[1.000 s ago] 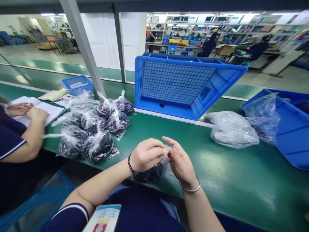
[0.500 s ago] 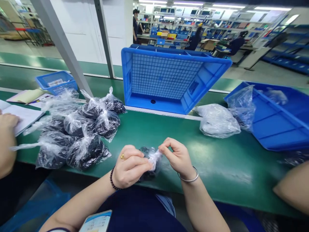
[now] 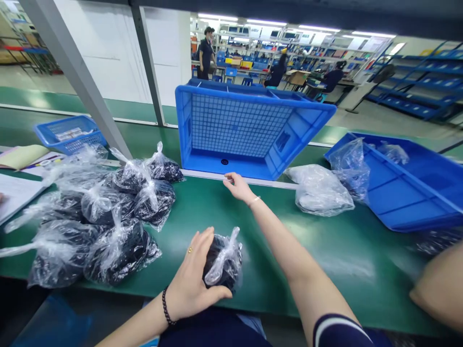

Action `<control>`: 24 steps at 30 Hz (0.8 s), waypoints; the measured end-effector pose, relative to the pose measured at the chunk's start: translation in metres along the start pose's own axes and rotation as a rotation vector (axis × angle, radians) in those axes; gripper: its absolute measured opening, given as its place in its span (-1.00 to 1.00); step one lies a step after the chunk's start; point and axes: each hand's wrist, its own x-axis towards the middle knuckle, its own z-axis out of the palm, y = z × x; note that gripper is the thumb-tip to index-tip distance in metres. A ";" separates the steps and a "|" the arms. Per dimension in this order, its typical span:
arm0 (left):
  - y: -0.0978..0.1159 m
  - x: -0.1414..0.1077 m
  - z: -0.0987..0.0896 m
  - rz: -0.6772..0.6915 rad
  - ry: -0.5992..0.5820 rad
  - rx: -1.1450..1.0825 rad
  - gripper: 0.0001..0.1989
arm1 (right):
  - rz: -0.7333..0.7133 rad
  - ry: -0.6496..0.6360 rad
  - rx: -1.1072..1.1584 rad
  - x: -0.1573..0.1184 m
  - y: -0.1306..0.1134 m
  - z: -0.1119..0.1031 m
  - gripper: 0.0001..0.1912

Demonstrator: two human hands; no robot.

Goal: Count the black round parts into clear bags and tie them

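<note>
A clear plastic bag of dark items (image 3: 224, 260), its top twisted into a tail, rests near the front edge of the green table (image 3: 267, 250). Against its left side lies my left hand (image 3: 197, 277), fingers and thumb spread. My right hand (image 3: 238, 187) reaches forward over the table, just before the upright blue crate (image 3: 231, 125), fingers slightly bent and apart, with nothing seen in it. Several similar knotted bags (image 3: 119, 250) are heaped on the left.
A small blue basket (image 3: 70, 135) and open notebook (image 3: 18, 193) lie at the left. A whitish bag (image 3: 321, 190) sits beside a tilted blue crate (image 3: 408, 188) on the right. Another person's arm (image 3: 439, 289) shows at the right edge. A metal post (image 3: 77, 72) rises at the left.
Both hands have let go of the bag's twisted top. My right hand has moved forward towards the crate, while my left hand has opened beside the bag. The view has shifted slightly.
</note>
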 end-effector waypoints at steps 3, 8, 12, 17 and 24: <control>-0.007 0.007 0.013 -0.070 -0.078 -0.002 0.09 | 0.050 0.047 -0.144 0.069 0.000 0.010 -0.51; -0.041 0.017 0.041 0.164 -0.094 -0.034 -0.67 | 0.078 0.068 -0.283 0.122 0.001 0.023 -0.54; -0.055 0.024 0.044 0.265 -0.070 0.076 -0.49 | 0.035 0.070 -0.311 0.121 0.009 0.028 -0.58; -0.049 0.027 0.033 0.237 -0.005 0.057 -0.49 | -0.066 0.139 -0.276 0.041 0.040 0.008 -0.60; -0.054 0.019 0.038 0.151 -0.012 -0.087 -0.60 | 0.049 0.777 -0.381 -0.178 0.157 -0.048 -0.61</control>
